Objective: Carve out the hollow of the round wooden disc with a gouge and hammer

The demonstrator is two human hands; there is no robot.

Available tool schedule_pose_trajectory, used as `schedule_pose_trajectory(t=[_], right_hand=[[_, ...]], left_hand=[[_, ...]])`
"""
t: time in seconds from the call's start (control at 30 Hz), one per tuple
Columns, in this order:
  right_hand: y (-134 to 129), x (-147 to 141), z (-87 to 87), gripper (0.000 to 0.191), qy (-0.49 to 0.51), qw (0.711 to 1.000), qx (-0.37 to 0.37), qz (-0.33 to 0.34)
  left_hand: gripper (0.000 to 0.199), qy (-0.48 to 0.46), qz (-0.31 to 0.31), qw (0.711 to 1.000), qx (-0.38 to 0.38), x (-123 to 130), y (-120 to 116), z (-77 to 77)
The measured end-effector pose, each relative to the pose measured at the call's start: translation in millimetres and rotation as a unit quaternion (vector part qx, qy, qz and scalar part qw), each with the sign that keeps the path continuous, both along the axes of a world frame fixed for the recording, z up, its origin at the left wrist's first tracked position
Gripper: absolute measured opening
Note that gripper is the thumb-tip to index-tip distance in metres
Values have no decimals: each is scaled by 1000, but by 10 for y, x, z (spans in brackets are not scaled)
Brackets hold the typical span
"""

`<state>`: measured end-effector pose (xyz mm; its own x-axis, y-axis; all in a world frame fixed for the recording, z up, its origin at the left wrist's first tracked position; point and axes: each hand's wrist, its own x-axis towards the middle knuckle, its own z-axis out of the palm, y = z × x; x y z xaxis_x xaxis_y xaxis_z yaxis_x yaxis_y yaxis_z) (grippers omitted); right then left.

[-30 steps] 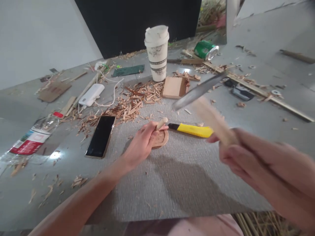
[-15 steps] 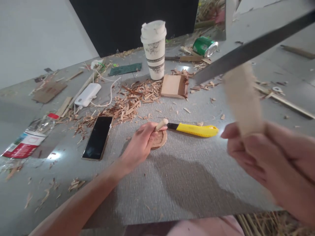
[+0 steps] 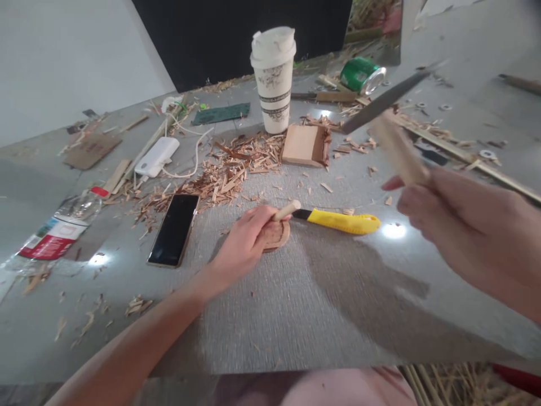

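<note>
My left hand (image 3: pixel 249 234) is closed around a short pale wooden dowel (image 3: pixel 287 210), whose end sticks out past the fingers. Beneath that hand lies a round wooden slice (image 3: pixel 279 235) on the table, partly covered by it. A yellow box cutter (image 3: pixel 342 221) lies just right of the dowel. On the right, my right hand (image 3: pixel 448 208) grips a tool by its pale wooden handle (image 3: pixel 401 148), raised above the table. Its long dark metal blade (image 3: pixel 384 104) runs crosswise to the handle; motion blurs the tool, so its exact kind is unclear.
Wood shavings (image 3: pixel 228 175) are heaped behind the left hand, beside a square wooden piece (image 3: pixel 304 145) and a lidded paper cup (image 3: pixel 274 84). Leftward lie a phone (image 3: pixel 173 231), a white power bank (image 3: pixel 157 157) and a plastic bottle (image 3: pixel 59 231). A green can (image 3: pixel 359 75) rests farther back.
My right hand has moved the wooden-handled tool away from me, and its blade looks smaller and farther off. My left hand still holds the dowel over the slice. The whole view has shifted slightly.
</note>
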<state>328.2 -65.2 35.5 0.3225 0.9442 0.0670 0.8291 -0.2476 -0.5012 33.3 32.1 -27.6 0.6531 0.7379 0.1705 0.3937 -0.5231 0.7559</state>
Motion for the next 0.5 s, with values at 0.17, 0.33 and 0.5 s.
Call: schedule_pose_trajectory(t=[0.17, 0.33, 0.5], right_hand=[[584, 102, -120, 27, -188, 972, -83, 113], [727, 24, -178, 34, -237, 959, -27, 153], [627, -460, 131, 28, -189, 915, 228, 274]], left_hand=[[26, -1, -2, 1000, -10, -63, 49, 109], [79, 99, -6, 993, 59, -272, 59, 213], [87, 178, 14, 981, 75, -270, 50, 102]])
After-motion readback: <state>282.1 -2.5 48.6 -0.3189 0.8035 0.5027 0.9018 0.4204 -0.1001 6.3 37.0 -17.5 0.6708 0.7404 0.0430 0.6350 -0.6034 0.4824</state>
